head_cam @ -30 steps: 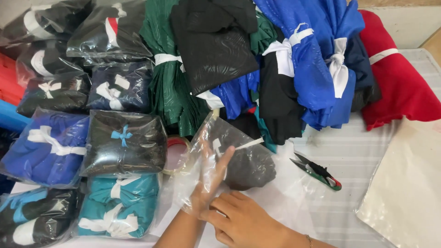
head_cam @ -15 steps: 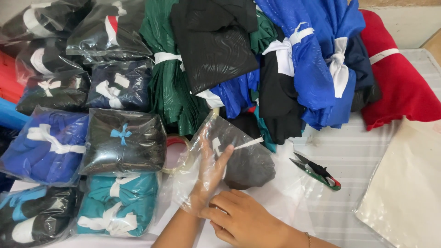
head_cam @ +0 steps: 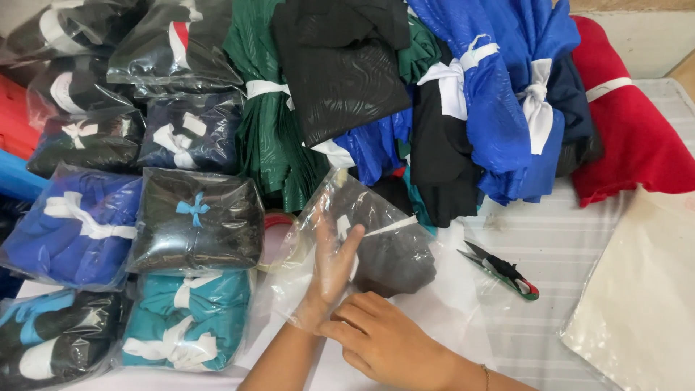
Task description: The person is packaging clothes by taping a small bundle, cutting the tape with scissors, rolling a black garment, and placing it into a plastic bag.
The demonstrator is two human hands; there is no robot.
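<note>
Head view: left hand (head_cam: 329, 279) inside clear bag (head_cam: 376, 239).

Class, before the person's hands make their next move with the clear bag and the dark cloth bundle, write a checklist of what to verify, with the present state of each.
1. Left hand is inside the clear bag: ok.
2. Right hand holds the bag's open edge at the left wrist: ok.
3. Dark bundle sits fully at the bag's closed end: ok.
4. White tie around the bundle is knotted: cannot tell.
5. Thread snips lie on the table, apart from both hands: ok.
6. Tape roll is within reach, beside the bag: ok.
</note>
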